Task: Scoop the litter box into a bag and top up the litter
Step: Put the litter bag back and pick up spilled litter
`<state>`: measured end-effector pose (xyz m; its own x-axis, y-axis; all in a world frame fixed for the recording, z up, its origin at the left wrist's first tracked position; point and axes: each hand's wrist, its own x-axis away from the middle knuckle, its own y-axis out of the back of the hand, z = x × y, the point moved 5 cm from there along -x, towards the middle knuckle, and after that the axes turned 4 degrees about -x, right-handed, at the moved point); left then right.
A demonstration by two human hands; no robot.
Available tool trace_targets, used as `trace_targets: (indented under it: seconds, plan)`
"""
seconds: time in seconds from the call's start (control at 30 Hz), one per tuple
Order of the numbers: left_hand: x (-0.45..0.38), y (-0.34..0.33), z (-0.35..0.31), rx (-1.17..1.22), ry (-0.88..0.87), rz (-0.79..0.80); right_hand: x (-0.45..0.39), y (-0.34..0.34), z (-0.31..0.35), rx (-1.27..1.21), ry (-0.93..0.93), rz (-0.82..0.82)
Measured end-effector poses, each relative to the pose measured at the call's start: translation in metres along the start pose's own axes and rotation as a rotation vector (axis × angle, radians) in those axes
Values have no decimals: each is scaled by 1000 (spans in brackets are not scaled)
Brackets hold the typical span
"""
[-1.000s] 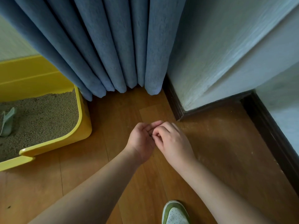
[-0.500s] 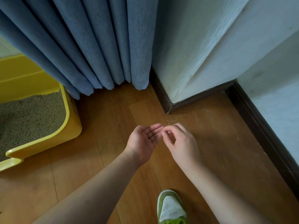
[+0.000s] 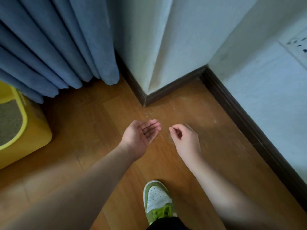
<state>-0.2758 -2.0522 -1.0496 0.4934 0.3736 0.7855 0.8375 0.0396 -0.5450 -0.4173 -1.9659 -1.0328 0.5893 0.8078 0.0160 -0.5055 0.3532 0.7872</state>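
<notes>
Your working surface is a wooden plank floor bordered by a dark skirting board. On it at your far left stands the yellow litter box, filled with grey litter. Pale scattered grains lie near the wall corner, and your green shoe rests at the lower edge.

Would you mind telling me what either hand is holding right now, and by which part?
The cupped left hand lies open, its contents unclear. The right hand pinches thumb to forefinger; whether anything sits between cannot be told.
</notes>
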Motion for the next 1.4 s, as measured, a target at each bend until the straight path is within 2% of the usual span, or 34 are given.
trace_targets:
  seconds: [0.13, 0.27, 0.43, 0.7, 0.93, 1.1, 1.4]
  plan:
    - [-7, -24, 17, -49, 28, 52, 1, 17, -38, 2, -94, -17]
    - [-10, -38, 38, -81, 52, 100, -4, 40, -84, -11, -269, -39]
    - [-16, -42, 48, -80, 70, 103, -27, 39, -119, -100, -414, 20]
    - [-21, -42, 2, -74, 24, 132, -115, -15, -107, -109, -397, 138]
    - [-40, -52, -30, -85, -22, 131, -199, -27, -105, -27, -407, 23]
    - [-40, -63, -34, -55, -26, 147, -218, -42, -113, 15, -446, 73]
    - [-40, -40, -42, -42, -36, 124, -227, -50, -117, 136, -451, -32]
